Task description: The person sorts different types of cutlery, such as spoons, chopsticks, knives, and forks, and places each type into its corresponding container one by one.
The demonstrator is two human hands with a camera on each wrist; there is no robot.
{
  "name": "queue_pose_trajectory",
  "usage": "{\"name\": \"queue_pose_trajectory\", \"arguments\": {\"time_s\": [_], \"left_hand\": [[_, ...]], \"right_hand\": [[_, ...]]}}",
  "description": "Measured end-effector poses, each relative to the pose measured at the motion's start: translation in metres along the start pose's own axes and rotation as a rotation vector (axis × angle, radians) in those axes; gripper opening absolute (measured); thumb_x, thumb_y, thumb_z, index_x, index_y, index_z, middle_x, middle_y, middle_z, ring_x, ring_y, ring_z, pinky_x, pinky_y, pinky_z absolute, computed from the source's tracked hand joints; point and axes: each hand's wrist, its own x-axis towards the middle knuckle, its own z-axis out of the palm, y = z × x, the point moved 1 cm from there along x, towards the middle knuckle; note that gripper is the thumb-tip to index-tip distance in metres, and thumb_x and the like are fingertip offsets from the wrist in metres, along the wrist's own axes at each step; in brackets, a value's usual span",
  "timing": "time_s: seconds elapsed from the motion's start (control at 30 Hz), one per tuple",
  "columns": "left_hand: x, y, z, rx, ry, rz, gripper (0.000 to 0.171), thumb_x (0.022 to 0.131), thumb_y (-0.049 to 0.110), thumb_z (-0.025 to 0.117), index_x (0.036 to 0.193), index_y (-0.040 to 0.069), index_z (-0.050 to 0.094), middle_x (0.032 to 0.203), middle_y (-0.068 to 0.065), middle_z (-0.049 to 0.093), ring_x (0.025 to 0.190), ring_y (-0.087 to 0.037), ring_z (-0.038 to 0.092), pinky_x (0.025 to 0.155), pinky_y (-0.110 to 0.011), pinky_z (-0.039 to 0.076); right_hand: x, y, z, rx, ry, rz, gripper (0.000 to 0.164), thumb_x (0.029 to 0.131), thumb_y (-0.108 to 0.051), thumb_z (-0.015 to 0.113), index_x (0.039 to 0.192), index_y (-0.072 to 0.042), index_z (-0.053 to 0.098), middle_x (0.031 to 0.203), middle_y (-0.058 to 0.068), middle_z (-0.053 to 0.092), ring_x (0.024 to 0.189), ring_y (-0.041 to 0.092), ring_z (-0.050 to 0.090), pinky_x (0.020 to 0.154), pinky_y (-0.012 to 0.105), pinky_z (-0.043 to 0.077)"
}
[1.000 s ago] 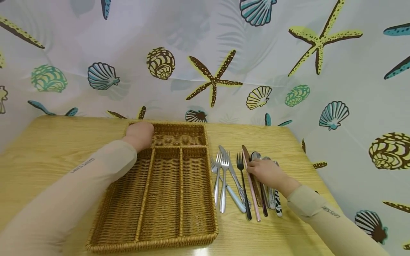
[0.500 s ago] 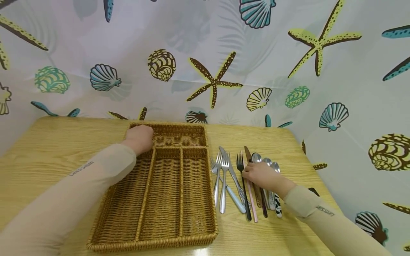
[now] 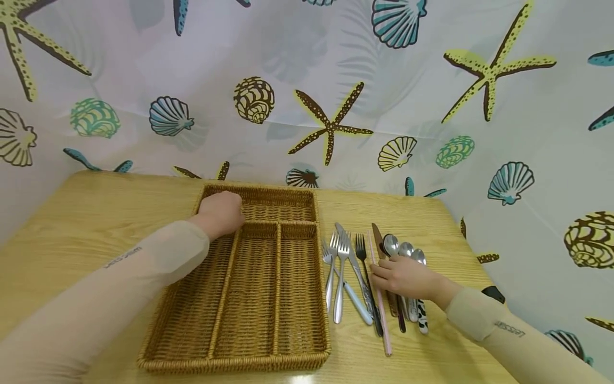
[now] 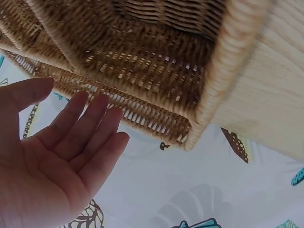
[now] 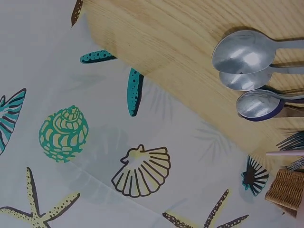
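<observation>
In the head view my left hand (image 3: 221, 214) is over the back left corner of the wicker cutlery tray (image 3: 211, 364). The left wrist view shows its fingers loosely bent beside the tray wall, holding nothing. My right hand (image 3: 402, 276) pinches slim pink chopsticks (image 3: 385, 333) among the cutlery; the fingertips cover their middle. Left of them lie a black fork (image 3: 362, 253), silver forks (image 3: 339, 290) and a light blue handle (image 3: 358, 305). A brown-toned knife (image 3: 378, 234) and several spoons (image 3: 391, 244) lie at and under the right hand.
The tray has one wide compartment at the back and three long ones in front. A wooden table (image 3: 120, 205) bears everything. A cloth (image 3: 331, 64) with shells and starfish hangs behind and to the right. A dark object (image 3: 493, 293) shows by the right sleeve.
The pink chopsticks have slid toward me, out past the other handles, with my right hand on them. My left hand stays over the tray corner. The head view has shifted slightly.
</observation>
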Motion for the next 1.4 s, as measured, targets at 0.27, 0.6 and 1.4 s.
{"name": "queue_pose_trajectory", "arguments": {"time_s": [0.27,0.6,1.4], "left_hand": [[0.0,0.005,0.003,0.013,0.025,0.034,0.033,0.093,0.015,0.049,0.06,0.013,0.045,0.049,0.003,0.038,0.044,-0.01,0.034,0.042,-0.025,0.031],[-0.001,0.007,0.004,0.031,0.032,0.03,0.038,0.095,0.022,0.048,0.058,0.015,0.044,0.049,0.003,0.038,0.044,-0.01,0.035,0.041,-0.025,0.032],[-0.002,0.013,0.006,0.073,0.068,0.029,0.048,0.098,0.041,0.042,0.057,0.015,0.043,0.049,0.003,0.038,0.043,-0.011,0.037,0.041,-0.026,0.034]], "right_hand": [[-0.01,0.01,-0.007,-0.037,0.116,0.013,0.059,0.102,-0.002,0.003,0.101,-0.012,0.062,0.1,0.002,0.068,0.089,0.014,0.063,0.072,0.026,0.051],[-0.009,0.009,-0.012,0.014,0.119,0.076,0.061,0.102,-0.009,-0.001,0.106,-0.011,0.06,0.1,0.001,0.066,0.091,0.014,0.06,0.074,0.026,0.05],[0.038,0.017,-0.032,0.147,0.171,0.239,0.039,0.103,-0.012,0.015,0.109,-0.006,0.054,0.094,0.002,0.057,0.079,0.014,0.051,0.059,0.024,0.043]]}}
